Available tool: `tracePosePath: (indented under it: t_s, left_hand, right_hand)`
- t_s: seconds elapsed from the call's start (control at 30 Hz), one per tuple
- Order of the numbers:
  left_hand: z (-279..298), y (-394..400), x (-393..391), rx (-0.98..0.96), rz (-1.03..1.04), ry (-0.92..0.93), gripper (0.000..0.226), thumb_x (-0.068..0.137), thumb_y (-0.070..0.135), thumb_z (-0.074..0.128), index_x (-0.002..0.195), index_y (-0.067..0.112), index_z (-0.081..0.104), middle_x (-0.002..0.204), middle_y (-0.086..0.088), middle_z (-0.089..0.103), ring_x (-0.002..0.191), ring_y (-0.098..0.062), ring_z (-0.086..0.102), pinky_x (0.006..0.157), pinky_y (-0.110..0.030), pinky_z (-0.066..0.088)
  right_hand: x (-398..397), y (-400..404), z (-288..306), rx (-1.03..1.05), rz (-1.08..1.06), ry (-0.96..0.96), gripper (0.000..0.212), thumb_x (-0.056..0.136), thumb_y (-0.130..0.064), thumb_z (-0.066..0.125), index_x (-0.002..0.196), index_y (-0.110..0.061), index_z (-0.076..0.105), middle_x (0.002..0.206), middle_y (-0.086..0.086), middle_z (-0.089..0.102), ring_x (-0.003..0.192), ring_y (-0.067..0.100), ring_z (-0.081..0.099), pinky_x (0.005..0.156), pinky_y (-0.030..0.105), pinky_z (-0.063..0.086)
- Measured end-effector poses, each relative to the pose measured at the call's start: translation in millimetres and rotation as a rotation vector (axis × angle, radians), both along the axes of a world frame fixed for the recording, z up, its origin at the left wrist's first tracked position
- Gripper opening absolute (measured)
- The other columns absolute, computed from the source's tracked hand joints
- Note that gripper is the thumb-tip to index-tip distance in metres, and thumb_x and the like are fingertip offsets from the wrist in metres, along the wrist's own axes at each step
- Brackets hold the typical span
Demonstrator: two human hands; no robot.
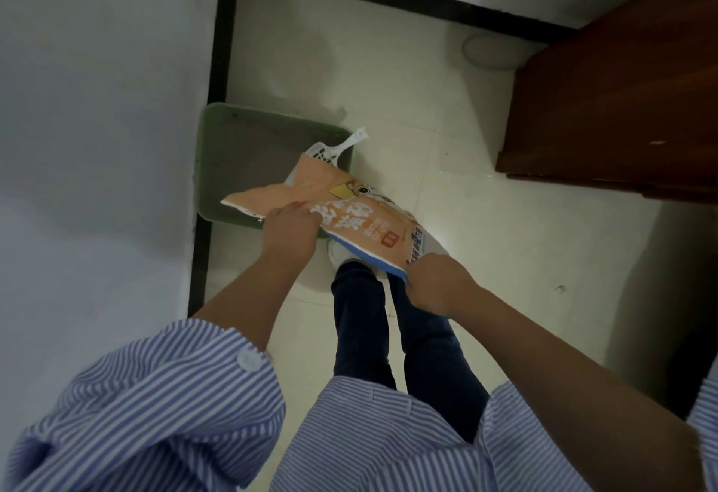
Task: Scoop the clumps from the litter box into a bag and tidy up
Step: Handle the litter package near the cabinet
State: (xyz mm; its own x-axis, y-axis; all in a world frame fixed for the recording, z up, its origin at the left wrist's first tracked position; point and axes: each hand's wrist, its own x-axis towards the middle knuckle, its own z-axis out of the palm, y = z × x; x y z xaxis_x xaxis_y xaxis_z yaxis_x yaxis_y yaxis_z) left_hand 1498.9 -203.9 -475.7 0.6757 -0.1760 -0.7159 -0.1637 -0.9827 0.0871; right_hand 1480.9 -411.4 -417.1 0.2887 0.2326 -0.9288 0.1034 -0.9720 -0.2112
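Note:
A green litter box (217,149) with grey litter sits on the floor against the left wall. A white slotted scoop (342,145) leans on its right rim, its handle pointing up and right. Over the box's near right corner I hold an orange printed bag (349,215), tilted, its open end toward the box. My left hand (289,231) grips the bag near its upper part. My right hand (435,281) pinches the bag's lower blue-edged corner.
A dark wooden cabinet (621,102) stands at the right. A round pale dish (489,52) lies on the tiled floor near the far wall. Black skirting runs along the walls. My legs and a white shoe (342,254) stand just behind the box.

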Motion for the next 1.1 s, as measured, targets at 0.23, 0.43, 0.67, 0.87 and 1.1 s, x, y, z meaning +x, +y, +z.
tracePosePath:
  t_s: [0.23,0.43,0.67,0.87,1.1]
  left_hand:
    - [3,-5,-8,-0.422,-0.306,-0.143,0.036,0.043,-0.002,0.089,0.073,0.01,0.074,0.064,-0.008,0.065,0.056,-0.026,0.064,0.051,-0.031,0.051]
    - [23,-27,-4,-0.661,-0.395,-0.114,0.043,0.023,-0.011,0.083,0.06,0.007,0.07,0.06,-0.008,0.066,0.049,-0.022,0.063,0.043,-0.022,0.048]
    - [35,-41,-18,-0.77,-0.576,-0.072,0.043,0.025,-0.01,0.084,0.064,0.006,0.071,0.061,-0.007,0.066,0.054,-0.025,0.065,0.046,-0.028,0.052]
    - [47,-44,-8,-0.781,-0.682,-0.11,0.05,0.011,-0.001,0.088,0.056,0.01,0.069,0.057,-0.005,0.065,0.048,-0.02,0.063,0.037,-0.022,0.046]
    - [31,-9,-23,-0.678,-0.559,-0.215,0.049,0.024,-0.009,0.084,0.069,0.008,0.074,0.069,-0.008,0.071,0.059,-0.024,0.068,0.048,-0.028,0.054]
  right_hand:
    - [-2,-13,5,0.056,0.013,-0.024,0.029,0.097,-0.015,0.038,0.116,0.0,0.054,0.118,0.013,0.06,0.106,0.025,0.058,0.069,0.018,0.031]
    - [-32,-27,-2,0.021,0.146,-0.075,0.034,0.098,-0.021,0.034,0.119,-0.005,0.054,0.119,0.012,0.059,0.105,0.026,0.058,0.078,0.025,0.042]
    - [-44,-54,-14,-0.006,0.234,-0.159,0.03,0.095,-0.017,0.037,0.115,-0.007,0.057,0.115,0.014,0.06,0.107,0.027,0.053,0.083,0.032,0.046]
    - [-33,-56,-29,-0.142,0.113,-0.345,0.04,0.089,-0.015,0.049,0.127,-0.01,0.039,0.127,0.01,0.044,0.118,0.025,0.042,0.098,0.033,0.037]
    - [-14,-52,-32,-0.105,0.213,-0.346,0.022,0.085,-0.011,0.052,0.104,-0.007,0.061,0.103,0.01,0.062,0.097,0.027,0.056,0.079,0.032,0.042]
